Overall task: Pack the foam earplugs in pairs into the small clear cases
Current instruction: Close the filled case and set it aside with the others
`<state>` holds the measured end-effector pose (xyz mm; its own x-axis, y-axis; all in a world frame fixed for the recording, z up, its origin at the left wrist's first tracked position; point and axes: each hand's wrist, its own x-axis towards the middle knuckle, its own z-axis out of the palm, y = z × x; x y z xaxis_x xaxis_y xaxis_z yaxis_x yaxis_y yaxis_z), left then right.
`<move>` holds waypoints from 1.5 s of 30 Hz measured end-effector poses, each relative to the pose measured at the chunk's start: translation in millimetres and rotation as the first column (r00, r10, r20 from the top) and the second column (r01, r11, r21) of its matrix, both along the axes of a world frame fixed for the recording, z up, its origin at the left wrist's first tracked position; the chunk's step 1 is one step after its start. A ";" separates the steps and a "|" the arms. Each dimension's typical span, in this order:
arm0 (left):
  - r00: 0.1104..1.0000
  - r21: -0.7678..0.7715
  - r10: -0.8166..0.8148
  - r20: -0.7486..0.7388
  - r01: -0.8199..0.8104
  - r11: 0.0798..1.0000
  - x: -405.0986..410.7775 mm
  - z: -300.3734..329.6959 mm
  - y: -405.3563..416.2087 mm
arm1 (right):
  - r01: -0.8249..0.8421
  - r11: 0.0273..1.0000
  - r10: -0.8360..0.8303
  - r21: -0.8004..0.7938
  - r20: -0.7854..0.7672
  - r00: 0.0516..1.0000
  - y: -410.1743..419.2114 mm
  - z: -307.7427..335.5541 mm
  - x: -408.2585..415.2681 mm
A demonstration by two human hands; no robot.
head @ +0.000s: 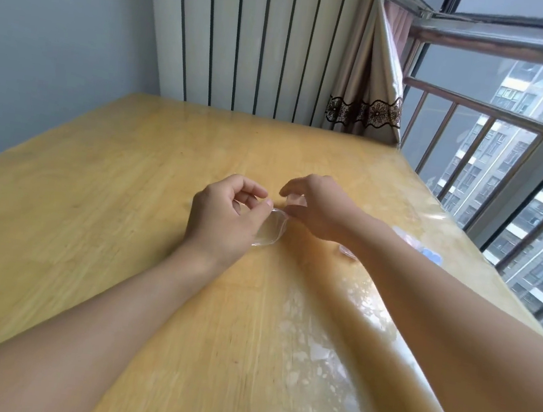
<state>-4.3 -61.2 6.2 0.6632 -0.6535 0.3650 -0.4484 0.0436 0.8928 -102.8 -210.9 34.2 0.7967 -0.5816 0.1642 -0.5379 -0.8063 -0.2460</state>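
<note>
A small clear plastic case [268, 231] sat at the middle of the yellow wooden table [89, 216], held between both hands. The left hand [224, 215] had its fingers curled, with the thumb and forefinger pinching the case's near-left edge. The right hand [318, 205] reached in from the right, its curled fingers closed on the far-right part of the same case, which looked like a raised lid or second half; the blur kept me from telling which. Whether anything lay inside the case could not be told, since the plastic was see-through and only the table colour showed through it.

Further right on the table, partly hidden behind the right forearm, lay a second piece of clear plastic [347, 252], and beyond it a loose cluster of pale blue and pinkish foam earplugs [426, 252] in what seemed a clear wrapper near the table's right edge. At the far side stood a white ribbed radiator [251, 37] and a beige curtain with a dark lace band [362, 107], with a metal window railing [515, 124] to the right.
</note>
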 end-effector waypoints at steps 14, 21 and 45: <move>0.924 0.025 -0.377 0.059 0.376 0.926 -32.8 13.2 17.0 | -0.407 0.275 -0.497 0.871 0.491 0.715 77.0 11.1 -94.2; 0.935 0.041 -0.354 -0.025 0.355 0.934 -38.7 17.7 21.2 | -0.422 0.330 -0.480 0.844 0.535 0.695 76.1 6.9 -95.9; 0.828 -0.049 -0.393 -0.400 0.408 0.911 -33.3 27.2 23.0 | -0.327 0.542 -0.479 0.774 0.604 0.637 77.0 10.5 -95.1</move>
